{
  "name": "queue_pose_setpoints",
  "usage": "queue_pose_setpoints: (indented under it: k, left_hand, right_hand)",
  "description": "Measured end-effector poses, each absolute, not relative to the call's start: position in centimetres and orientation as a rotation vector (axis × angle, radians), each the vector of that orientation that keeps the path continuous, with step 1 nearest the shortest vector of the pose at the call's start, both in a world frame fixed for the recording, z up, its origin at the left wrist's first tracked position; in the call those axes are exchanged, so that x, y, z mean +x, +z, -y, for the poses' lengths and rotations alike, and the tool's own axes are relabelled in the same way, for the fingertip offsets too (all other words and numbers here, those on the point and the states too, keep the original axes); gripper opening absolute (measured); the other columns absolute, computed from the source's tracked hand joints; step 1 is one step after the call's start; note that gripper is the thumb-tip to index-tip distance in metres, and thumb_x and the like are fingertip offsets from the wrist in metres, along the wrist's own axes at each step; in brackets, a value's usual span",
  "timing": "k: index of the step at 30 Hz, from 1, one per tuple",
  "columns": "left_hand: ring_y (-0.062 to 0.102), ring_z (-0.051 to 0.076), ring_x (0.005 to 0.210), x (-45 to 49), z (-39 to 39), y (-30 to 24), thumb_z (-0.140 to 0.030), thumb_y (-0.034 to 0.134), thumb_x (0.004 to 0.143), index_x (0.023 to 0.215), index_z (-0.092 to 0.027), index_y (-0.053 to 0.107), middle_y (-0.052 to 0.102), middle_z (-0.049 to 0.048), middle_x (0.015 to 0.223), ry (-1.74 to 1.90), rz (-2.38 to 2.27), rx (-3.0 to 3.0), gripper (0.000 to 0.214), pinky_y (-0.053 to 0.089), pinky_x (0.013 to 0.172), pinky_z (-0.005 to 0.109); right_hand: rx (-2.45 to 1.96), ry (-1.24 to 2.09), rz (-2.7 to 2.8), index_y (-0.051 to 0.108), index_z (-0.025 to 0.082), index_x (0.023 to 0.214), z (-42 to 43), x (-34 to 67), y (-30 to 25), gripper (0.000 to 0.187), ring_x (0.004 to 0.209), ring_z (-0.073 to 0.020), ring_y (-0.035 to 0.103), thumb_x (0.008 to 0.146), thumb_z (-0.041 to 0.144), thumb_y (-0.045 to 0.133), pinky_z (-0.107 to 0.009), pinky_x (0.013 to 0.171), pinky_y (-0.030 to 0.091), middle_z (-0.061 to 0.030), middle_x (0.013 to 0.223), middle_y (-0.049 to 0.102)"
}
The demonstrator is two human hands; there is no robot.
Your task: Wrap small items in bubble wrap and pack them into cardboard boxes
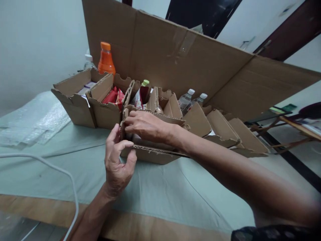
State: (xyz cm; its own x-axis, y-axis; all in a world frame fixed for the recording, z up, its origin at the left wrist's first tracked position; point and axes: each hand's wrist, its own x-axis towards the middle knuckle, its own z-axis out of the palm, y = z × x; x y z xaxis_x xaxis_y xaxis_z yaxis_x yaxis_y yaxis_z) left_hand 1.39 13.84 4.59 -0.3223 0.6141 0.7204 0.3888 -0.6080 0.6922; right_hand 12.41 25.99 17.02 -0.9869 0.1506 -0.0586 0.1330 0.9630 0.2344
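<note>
In front of me a long open cardboard box [152,156] lies on the cloth, its front wall low and its inside partly in shadow. My left hand [119,160] holds its near left corner, with the thumb outside the front wall and the index fingertip on the rim. Over the box reaches my right hand [144,125], its fingers curled down inside near the left end. Whatever those fingers hold, if anything, is hidden. Something pale shows beneath them.
Behind stands a row of cardboard bins with red packets [114,97] and a printed pouch [139,97]. An orange bottle [106,60] and clear bottles [186,98] stand near a tall cardboard panel [160,43]. Bubble wrap [37,115] and a white cable [62,170] lie left.
</note>
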Motion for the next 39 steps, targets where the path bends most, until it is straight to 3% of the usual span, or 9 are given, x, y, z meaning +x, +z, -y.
queue_pose_setpoints:
  k: [6, 10, 13, 18, 22, 25, 28, 34, 39]
  left_hand:
    - [0.050, 0.030, 0.144, 1.4, -13.5, 3.9, -0.010, 0.065, 0.089, 0.121, -0.025, 0.065, 0.040, 0.0093, 0.162, 2.056, -1.289, 1.683, 0.035, 0.045, 0.117, 0.053]
    - [0.051, 0.028, 0.143, 1.8, -13.8, 3.5, -0.017, 0.064, 0.092, 0.155, -0.033, 0.038, 0.037, 0.0126, 0.165, 2.034, -1.263, 1.431, 0.071, 0.045, 0.117, 0.049]
    - [0.057, 0.024, 0.137, 1.7, -13.9, 3.2, -0.023, 0.066, 0.092, 0.158, -0.034, 0.030, 0.043, 0.0135, 0.160, 1.966, -1.265, 1.277, 0.076, 0.048, 0.115, 0.042]
    - [0.055, 0.028, 0.137, 0.3, -12.8, 2.3, -0.028, 0.070, 0.088, 0.154, -0.028, 0.039, 0.048, 0.0166, 0.156, 1.807, -1.329, 1.166, 0.073, 0.050, 0.112, 0.047]
    - [0.050, 0.033, 0.142, -1.5, -12.5, 1.7, -0.032, 0.074, 0.083, 0.151, -0.025, 0.042, 0.045, 0.0181, 0.158, 1.678, -1.415, 1.138, 0.076, 0.046, 0.113, 0.054]
    - [0.049, 0.034, 0.141, -1.6, -13.9, 2.1, -0.031, 0.076, 0.078, 0.149, -0.023, 0.044, 0.050, 0.0171, 0.154, 1.574, -1.394, 1.216, 0.078, 0.045, 0.114, 0.055]
    - [0.058, 0.031, 0.130, -0.1, -14.7, 2.7, -0.029, 0.073, 0.078, 0.139, -0.019, 0.052, 0.063, 0.0145, 0.135, 1.450, -1.329, 1.305, 0.066, 0.043, 0.115, 0.054]
    - [0.058, 0.031, 0.133, 0.8, -7.3, 0.9, -0.035, 0.071, 0.084, 0.144, -0.023, 0.047, 0.061, 0.0140, 0.139, 1.407, -1.309, 1.318, 0.066, 0.043, 0.116, 0.051]
    - [0.067, 0.031, 0.114, -4.5, -2.9, 2.9, -0.040, 0.082, 0.071, 0.132, -0.028, 0.058, 0.068, 0.0086, 0.125, 1.528, -1.586, 1.134, 0.067, 0.051, 0.108, 0.050]
  right_hand:
    - [0.528, -0.049, -3.179, 0.062, 0.015, 0.114, -25.6, 13.5, 15.5, 0.022, 0.089, -0.0178, 0.061, 0.094, 0.006, 0.057, -0.030, 0.077, 0.047, -0.0080, 0.105, 0.071]
    - [0.614, -0.003, -3.209, 0.066, 0.015, 0.109, -24.3, 14.8, 17.3, 0.022, 0.101, -0.0203, 0.066, 0.094, 0.005, 0.053, -0.035, 0.088, 0.049, -0.0108, 0.114, 0.073]
    - [0.859, 0.129, -3.413, 0.068, 0.017, 0.108, -21.4, 18.3, 19.1, 0.019, 0.113, -0.0226, 0.067, 0.098, 0.011, 0.053, -0.040, 0.096, 0.050, -0.0105, 0.124, 0.073]
    - [1.874, 0.345, -3.605, 0.072, 0.025, 0.100, -12.9, 27.5, 16.2, 0.013, 0.107, -0.0242, 0.071, 0.094, 0.016, 0.064, -0.044, 0.096, 0.053, -0.0073, 0.114, 0.077]
    - [2.732, -0.297, -3.126, 0.071, 0.023, 0.112, -10.1, 31.2, 9.1, 0.022, 0.105, -0.0259, 0.071, 0.092, 0.031, 0.067, -0.043, 0.089, 0.056, -0.0099, 0.114, 0.076]
    - [2.675, -1.026, -2.872, 0.060, 0.018, 0.134, -12.3, 30.0, 5.2, 0.059, 0.117, -0.0318, 0.067, 0.082, 0.044, 0.072, -0.044, 0.087, 0.057, -0.0170, 0.133, 0.068]
    - [2.468, -1.398, -2.889, 0.058, 0.017, 0.134, -14.3, 28.1, 4.1, 0.062, 0.115, -0.0326, 0.066, 0.081, 0.047, 0.070, -0.046, 0.090, 0.056, -0.0169, 0.130, 0.069]
    - [2.692, -1.004, -2.852, 0.064, 0.018, 0.117, -6.5, 26.7, 4.1, 0.038, 0.095, -0.0301, 0.067, 0.089, 0.044, 0.064, -0.047, 0.088, 0.056, -0.0119, 0.105, 0.073]
    - [2.354, -1.168, -3.077, 0.057, 0.024, 0.136, -3.7, 22.0, 5.2, 0.047, 0.114, -0.0321, 0.064, 0.091, 0.038, 0.066, -0.049, 0.098, 0.054, -0.0131, 0.125, 0.068]
